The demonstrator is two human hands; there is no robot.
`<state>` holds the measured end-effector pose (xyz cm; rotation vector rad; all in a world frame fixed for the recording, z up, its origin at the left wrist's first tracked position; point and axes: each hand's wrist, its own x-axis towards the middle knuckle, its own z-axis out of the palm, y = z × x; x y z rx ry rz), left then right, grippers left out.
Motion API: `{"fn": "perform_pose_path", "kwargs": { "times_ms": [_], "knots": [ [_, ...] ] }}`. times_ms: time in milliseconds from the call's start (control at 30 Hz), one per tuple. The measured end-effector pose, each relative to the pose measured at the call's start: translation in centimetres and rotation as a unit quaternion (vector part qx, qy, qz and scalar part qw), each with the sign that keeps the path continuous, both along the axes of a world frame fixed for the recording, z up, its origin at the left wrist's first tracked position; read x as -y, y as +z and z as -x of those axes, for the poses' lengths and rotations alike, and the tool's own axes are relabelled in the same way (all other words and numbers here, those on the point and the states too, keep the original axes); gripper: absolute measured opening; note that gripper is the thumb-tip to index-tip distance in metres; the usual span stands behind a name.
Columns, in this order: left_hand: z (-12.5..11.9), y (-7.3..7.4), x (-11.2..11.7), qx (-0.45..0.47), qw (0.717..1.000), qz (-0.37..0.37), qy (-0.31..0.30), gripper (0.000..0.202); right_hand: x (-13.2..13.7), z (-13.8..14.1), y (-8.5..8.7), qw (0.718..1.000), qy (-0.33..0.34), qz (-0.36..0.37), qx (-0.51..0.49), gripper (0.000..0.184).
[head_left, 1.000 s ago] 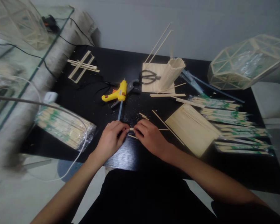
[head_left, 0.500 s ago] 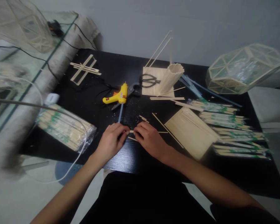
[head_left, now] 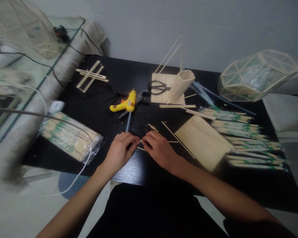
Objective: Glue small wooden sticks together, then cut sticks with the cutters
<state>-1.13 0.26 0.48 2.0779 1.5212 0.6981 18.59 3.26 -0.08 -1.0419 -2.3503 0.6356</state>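
Note:
My left hand [head_left: 121, 148] and my right hand [head_left: 160, 150] are close together over the front middle of the black table. Both are closed, fingertips pinching a thin wooden stick [head_left: 140, 141], of which a short piece shows between them. A stick end [head_left: 173, 142] sticks out to the right of my right hand; whether it is the same stick I cannot tell. Just below my fingers another short stick [head_left: 141, 149] lies on the table. Beyond my left hand lies a yellow glue gun [head_left: 126, 103] with a translucent glue stick [head_left: 128, 121] in its back, beside grey-jawed pliers [head_left: 140, 96].
A stick panel [head_left: 205, 142] lies at right beside wrapped chopstick packs [head_left: 248, 143]. Farther back, black-handled scissors [head_left: 158, 87] rest by a stick cylinder [head_left: 181, 86] on a square base [head_left: 159, 97]. A large chopstick pack [head_left: 71, 137] and white cable [head_left: 90, 145] are at left.
My left hand has shifted slightly right, and less of the stick shows between my hands. The camera view has tilted a little; the tools and panels lie as before.

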Motion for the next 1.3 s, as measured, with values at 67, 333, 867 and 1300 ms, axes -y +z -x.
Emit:
{"fn": "perform_pose_path", "kwargs": {
  "times_ms": [67,333,867,1300],
  "knots": [
    [-0.09,0.04,-0.02,0.0,1.0,0.001,0.0,0.013,0.03,-0.01,-0.04,1.0,0.0,0.002,0.002,0.016],
    [-0.17,0.1,-0.01,0.001,1.0,0.003,-0.001,0.013,0.07,0.0,-0.13,1.0,-0.002,0.003,0.001,0.017],
    [-0.02,-0.17,-0.1,-0.039,0.999,-0.017,-0.029,0.015,-0.13,-0.06,-0.08,1.0,0.009,0.013,0.007,0.016],
    [-0.06,-0.23,-0.18,-0.018,1.0,-0.011,-0.011,0.014,-0.17,-0.05,0.02,1.0,0.009,0.022,0.011,0.015]
  ]
}}
